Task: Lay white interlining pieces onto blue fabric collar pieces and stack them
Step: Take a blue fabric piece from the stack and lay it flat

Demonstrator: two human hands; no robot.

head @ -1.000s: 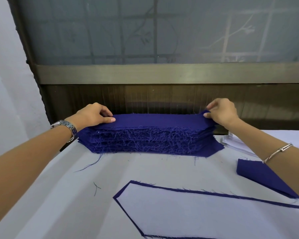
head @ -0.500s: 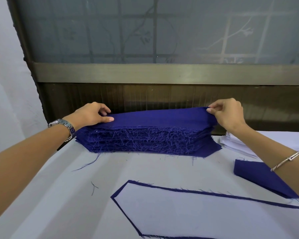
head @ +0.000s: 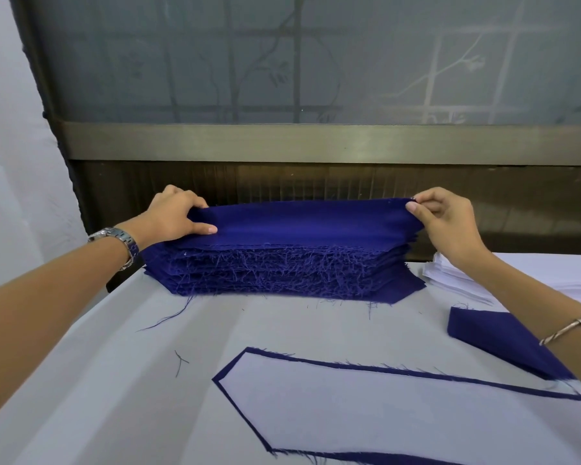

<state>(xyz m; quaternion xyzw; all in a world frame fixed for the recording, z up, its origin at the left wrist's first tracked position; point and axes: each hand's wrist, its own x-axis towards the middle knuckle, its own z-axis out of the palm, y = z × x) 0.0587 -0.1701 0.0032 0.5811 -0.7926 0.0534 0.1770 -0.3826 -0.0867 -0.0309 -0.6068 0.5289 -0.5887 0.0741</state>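
Frosted glass (head: 282,62) over a dull metal sill fills the background, with blurred branch shadows behind it. A white-covered worktop (head: 98,380) runs up to it.

In the head view, the near collar piece (head: 316,360) carries white interlining (head: 383,417), so only a thin blue rim shows. The lower and right frame edges cut it off. A loose blue piece (head: 497,340) and a low white stack (head: 450,280) at the right are partly hidden by the right forearm.

The blue stack (head: 282,270) sits at the worktop's far edge, tall and deep blue, its near side bristling with frayed threads. Its top piece (head: 299,219) is raised at the back and hides the stack's far side. The left grip (head: 175,216) pinches that piece's left end, thumb flat on top. The right grip (head: 446,223) pinches the right end between thumb and fingertips.

A watch (head: 121,243) is on the left wrist and a bangle (head: 571,330) on the right. Stray threads (head: 168,318) lie on the worktop.
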